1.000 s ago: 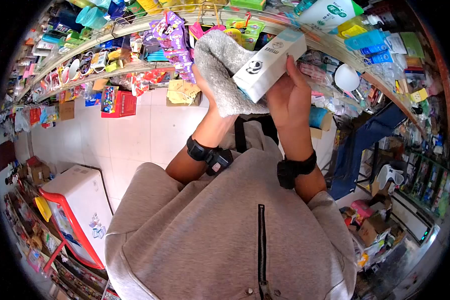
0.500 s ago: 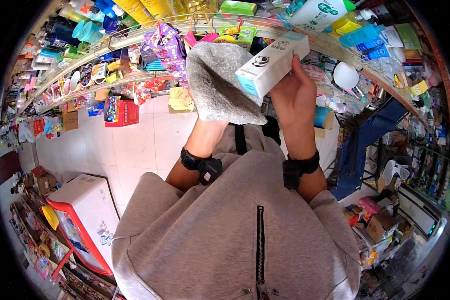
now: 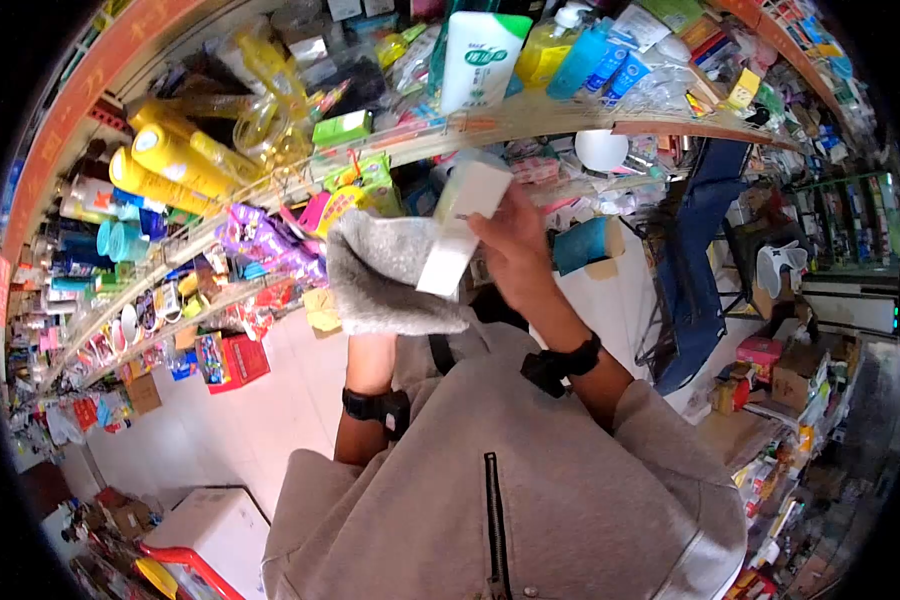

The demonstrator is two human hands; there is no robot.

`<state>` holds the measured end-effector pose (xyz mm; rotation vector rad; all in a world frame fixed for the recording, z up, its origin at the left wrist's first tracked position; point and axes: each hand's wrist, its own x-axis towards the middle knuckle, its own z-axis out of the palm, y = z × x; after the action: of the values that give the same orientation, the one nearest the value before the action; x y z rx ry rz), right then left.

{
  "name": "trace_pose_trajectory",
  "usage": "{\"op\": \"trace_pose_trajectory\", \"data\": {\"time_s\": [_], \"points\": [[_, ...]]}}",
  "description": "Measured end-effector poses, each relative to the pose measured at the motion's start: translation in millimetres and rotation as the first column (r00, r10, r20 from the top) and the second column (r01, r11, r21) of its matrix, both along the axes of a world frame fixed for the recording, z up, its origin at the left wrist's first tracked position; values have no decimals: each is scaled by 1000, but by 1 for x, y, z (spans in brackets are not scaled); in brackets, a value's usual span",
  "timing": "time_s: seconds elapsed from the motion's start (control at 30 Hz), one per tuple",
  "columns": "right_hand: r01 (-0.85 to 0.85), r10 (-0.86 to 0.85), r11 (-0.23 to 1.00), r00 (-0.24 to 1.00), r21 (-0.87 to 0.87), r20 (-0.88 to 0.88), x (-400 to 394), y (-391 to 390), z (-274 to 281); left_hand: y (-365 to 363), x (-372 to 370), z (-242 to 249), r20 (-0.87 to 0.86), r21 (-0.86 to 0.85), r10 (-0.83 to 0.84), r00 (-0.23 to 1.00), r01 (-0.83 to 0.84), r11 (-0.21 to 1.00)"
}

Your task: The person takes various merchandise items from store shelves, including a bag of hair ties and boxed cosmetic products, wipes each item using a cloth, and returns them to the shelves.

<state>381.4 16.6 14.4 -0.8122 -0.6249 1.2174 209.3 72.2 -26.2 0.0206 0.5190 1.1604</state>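
Observation:
A grey fluffy cloth drapes over my left hand, which supports it from below; the fingers are hidden, and only the wrist shows. My right hand is closed round a long white carton, thumb across its face. The carton tilts, its lower end overlapping the cloth's right side. Both are held up in front of the shelf edge.
Crowded shelves curve ahead, with yellow bottles, a white and green tube and purple packets. A dark blue folding chair stands at right. A red box sits on the left.
The view has turned, and cloth and carton now appear lower and further left. The carton has rotated in my right hand, turning its printed panda side out of sight and standing steeper.

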Motion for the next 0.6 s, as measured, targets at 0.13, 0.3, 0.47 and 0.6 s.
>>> {"op": "trace_pose_trajectory", "data": {"time_s": [0.13,0.3,0.47,0.6], "points": [[232,-295,954,828,187,476,76,8,5,-2,-21,-40,-149,-6,-90,985,90,996],[506,-580,793,459,338,673,146,52,26,-31,-31,-56,-214,99,-85,973,108,989],[552,-683,715,422,429,596,165,105,27,-71,-38,-57,-353,146,-67,933,125,981],[554,-621,740,341,383,706,170,126,6,-69,-22,-50,-394,195,-22,919,107,975]]}}
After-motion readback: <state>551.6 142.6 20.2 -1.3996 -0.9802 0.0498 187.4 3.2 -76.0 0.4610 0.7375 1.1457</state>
